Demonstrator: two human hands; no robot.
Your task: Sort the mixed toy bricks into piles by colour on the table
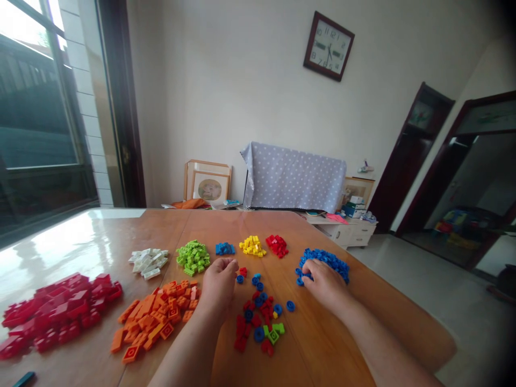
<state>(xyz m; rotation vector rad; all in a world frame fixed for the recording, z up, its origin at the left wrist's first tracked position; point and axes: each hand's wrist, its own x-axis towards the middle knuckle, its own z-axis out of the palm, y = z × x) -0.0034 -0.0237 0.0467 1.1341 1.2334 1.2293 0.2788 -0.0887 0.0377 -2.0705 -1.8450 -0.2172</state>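
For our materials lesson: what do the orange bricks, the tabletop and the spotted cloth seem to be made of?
Orange bricks: probably hard plastic, smooth; crisp edges and moulded studs suggest it.
Tabletop: likely wood or veneer, glossy; brown tone and window glare show.
Spotted cloth: fabric, matt; it drapes softly, though the fibre is unclear.

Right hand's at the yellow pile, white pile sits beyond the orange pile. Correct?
Wrong pile for the hand: the head view shows the right hand at the large blue pile. The white pile does sit beyond the orange pile.
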